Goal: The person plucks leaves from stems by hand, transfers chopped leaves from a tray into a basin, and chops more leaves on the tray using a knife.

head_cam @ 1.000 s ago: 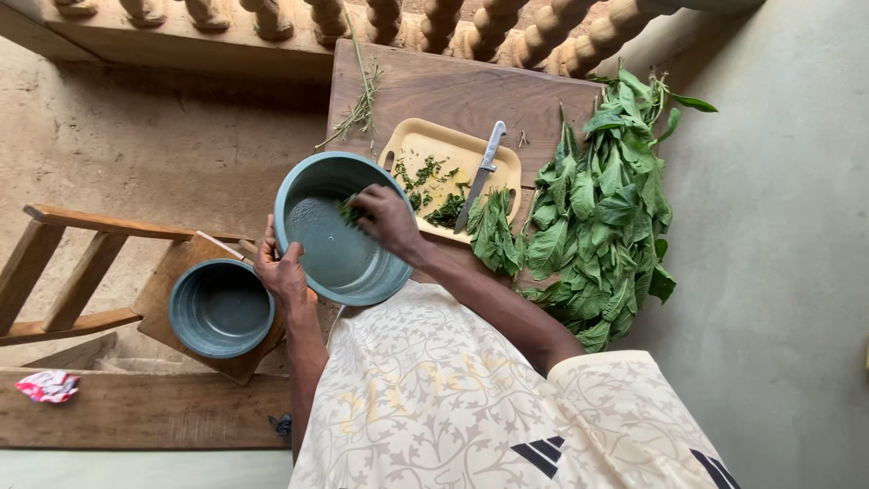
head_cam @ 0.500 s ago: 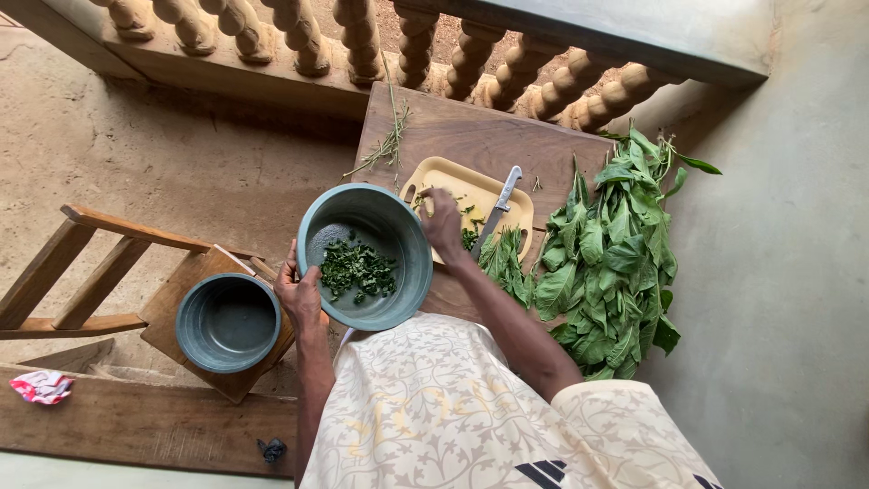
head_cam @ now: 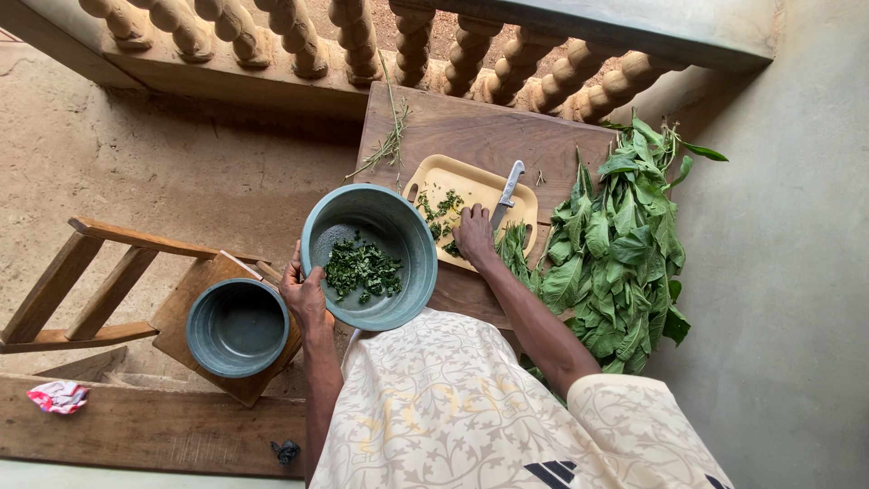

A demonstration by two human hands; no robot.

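Observation:
My left hand (head_cam: pixel 303 292) grips the near-left rim of a blue-grey metal bowl (head_cam: pixel 412 240) and holds it tilted beside the table. Chopped green leaves (head_cam: pixel 362 268) lie inside the bowl. My right hand (head_cam: pixel 474 234) rests on a pale yellow cutting tray (head_cam: pixel 453 174), its fingers over a small heap of chopped greens (head_cam: pixel 440 206). A knife (head_cam: pixel 506 195) with a light handle lies on the tray just right of that hand.
A large pile of whole green leaves (head_cam: pixel 620 240) covers the right of the wooden table (head_cam: pixel 480 131). A second bowl (head_cam: pixel 237 327) sits on a wooden chair (head_cam: pixel 136 290) at left. Balusters (head_cam: pixel 299 41) line the far edge. Thin stems (head_cam: pixel 389 140) lie on the table.
My right hand left the bowl, where chopped leaves now lie, and moved right onto the cutting tray by the knife. My left hand kept hold of the bowl.

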